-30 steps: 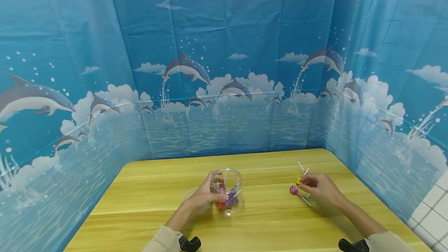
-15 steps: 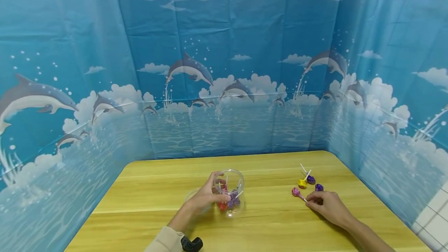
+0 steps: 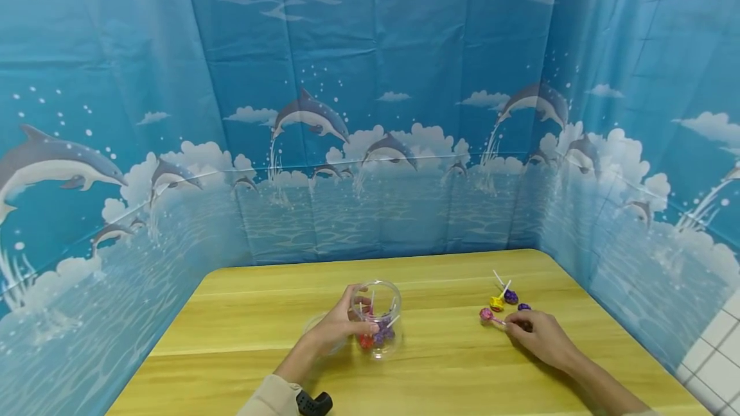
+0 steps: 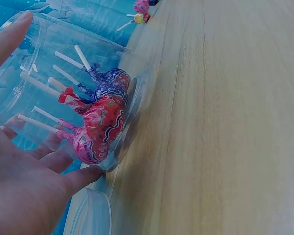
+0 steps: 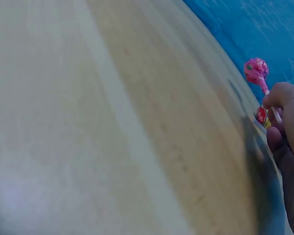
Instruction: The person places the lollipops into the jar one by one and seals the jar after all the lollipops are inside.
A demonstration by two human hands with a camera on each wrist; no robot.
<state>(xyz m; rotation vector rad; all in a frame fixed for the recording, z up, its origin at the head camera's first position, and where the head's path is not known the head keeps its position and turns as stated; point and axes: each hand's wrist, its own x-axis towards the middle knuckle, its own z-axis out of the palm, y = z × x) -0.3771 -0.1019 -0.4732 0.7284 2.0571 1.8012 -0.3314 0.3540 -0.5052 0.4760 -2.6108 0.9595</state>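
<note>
My left hand grips a clear plastic jar on the table, thumb and fingers around its wall. Inside the jar, in the left wrist view, red, pink and purple wrapped lollipops lie with their white sticks toward the mouth. At the right of the table, my right hand pinches the stick of a pink lollipop between thumb and forefinger. Just beyond it lie a yellow lollipop and two purple ones, one farther back and one beside my knuckles.
A clear round plastic piece, perhaps the lid, lies left of the jar, partly behind my left hand. The wooden table is bordered by a blue dolphin-print curtain at the back and sides.
My right hand has drawn back toward me from near the yellow lollipop and now holds the pink lollipop's stick, which has swung around. The left hand and jar stay in place.
</note>
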